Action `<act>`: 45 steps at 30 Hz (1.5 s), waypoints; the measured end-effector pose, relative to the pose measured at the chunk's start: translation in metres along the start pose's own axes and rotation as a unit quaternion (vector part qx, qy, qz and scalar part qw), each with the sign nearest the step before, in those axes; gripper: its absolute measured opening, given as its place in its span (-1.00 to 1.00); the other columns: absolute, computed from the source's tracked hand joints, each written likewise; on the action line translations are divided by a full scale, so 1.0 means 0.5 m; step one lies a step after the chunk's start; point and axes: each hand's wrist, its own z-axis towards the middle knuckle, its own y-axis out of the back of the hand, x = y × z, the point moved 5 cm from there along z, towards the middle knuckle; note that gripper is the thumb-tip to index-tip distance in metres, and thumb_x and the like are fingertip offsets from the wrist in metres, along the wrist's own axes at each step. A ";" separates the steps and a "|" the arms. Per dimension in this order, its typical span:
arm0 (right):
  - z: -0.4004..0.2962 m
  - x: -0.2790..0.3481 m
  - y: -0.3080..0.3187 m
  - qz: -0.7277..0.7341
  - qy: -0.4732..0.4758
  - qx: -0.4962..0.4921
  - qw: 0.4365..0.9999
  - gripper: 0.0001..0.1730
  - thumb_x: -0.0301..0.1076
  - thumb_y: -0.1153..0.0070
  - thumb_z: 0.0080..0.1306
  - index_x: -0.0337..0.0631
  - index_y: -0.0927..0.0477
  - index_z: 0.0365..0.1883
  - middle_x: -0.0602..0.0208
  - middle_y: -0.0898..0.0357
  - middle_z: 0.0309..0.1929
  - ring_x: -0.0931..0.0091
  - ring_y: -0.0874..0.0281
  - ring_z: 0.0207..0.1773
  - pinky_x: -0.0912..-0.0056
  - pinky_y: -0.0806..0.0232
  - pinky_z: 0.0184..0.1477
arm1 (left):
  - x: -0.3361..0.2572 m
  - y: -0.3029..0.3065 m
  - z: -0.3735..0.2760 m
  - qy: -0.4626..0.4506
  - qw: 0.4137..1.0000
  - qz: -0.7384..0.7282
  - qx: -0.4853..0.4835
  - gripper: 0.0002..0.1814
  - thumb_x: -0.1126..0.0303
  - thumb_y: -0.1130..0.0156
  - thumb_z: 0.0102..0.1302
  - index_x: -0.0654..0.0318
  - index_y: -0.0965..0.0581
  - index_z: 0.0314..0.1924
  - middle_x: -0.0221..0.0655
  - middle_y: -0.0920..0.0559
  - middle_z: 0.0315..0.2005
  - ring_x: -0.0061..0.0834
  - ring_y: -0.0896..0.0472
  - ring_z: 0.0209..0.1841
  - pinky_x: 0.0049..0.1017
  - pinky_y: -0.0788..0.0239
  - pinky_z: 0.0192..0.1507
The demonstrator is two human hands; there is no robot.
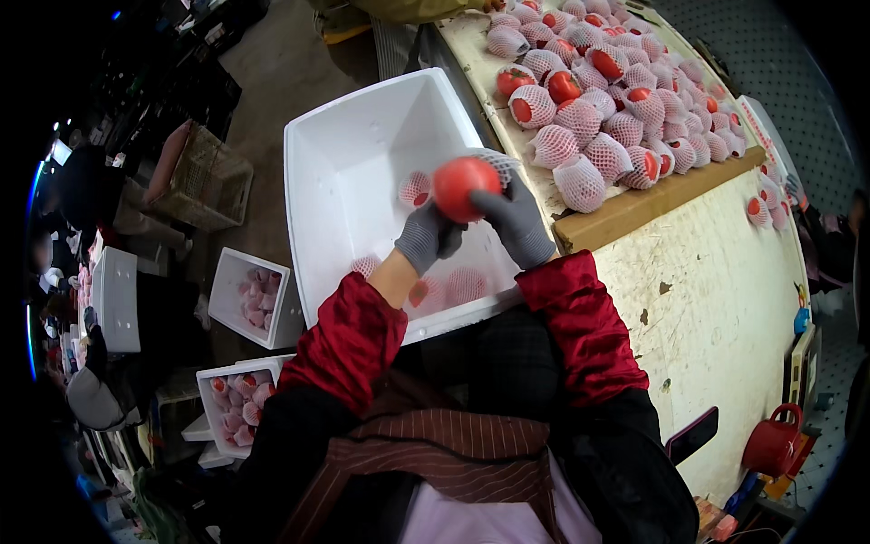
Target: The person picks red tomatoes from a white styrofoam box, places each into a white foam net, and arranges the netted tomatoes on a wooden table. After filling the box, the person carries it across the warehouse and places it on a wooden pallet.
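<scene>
Both hands wear grey gloves and meet over a large white foam box [333,156]. A bare red tomato [466,188] is between them. My left hand [428,234] supports it from below and the left side. My right hand [518,221] has its thumb on the tomato, with a white foam net sleeve [498,163] between that hand and the fruit. In the box lie several net-wrapped tomatoes [466,285], some partly hidden by my left arm. Many more wrapped tomatoes [579,120] are heaped on the table to the right.
A wooden strip [659,197] edges the heap on the worn table [714,299]. A phone [692,436] and a red mug [773,442] are at the lower right. Smaller foam boxes [226,292] with wrapped tomatoes and a plastic crate [207,180] stand left. Other people are at the far left and right.
</scene>
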 end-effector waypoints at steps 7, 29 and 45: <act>0.003 -0.076 0.047 0.392 -0.182 -0.035 0.901 -0.18 0.24 0.06 0.24 -0.24 -0.20 0.22 0.02 -0.30 0.17 0.20 -0.41 0.13 0.18 -0.44 0.07 | -0.032 -0.020 0.017 -0.156 0.980 0.092 0.085 -0.66 0.08 0.00 0.27 0.14 -0.44 -0.11 -0.31 -0.50 -0.25 -0.34 -0.48 -0.21 -0.37 -0.32 -0.13; 0.154 0.123 0.256 -0.207 0.220 -0.314 0.900 -0.37 -0.20 -0.24 0.09 -0.42 -0.38 0.05 0.08 -0.45 -0.04 0.36 -0.44 -0.06 0.36 -0.32 -0.01 | -0.173 0.107 -0.019 -0.307 0.935 0.157 -0.081 -0.75 0.29 -0.06 0.30 0.32 -0.53 -0.18 -0.41 -0.51 -0.51 -0.61 -0.47 -0.54 -0.60 -0.38 -0.41; 0.158 0.126 0.111 -0.550 0.295 -0.057 0.779 -0.53 -0.14 -0.23 0.12 -0.22 -0.52 -0.07 0.05 -0.54 -0.16 0.19 -0.48 -0.09 0.26 -0.32 -0.06 | 0.149 0.393 0.144 0.260 0.421 0.864 0.094 -0.33 -0.02 -0.36 -0.10 0.22 -0.53 0.00 -0.11 -0.55 -0.02 -0.14 -0.50 0.04 -0.29 -0.36 0.06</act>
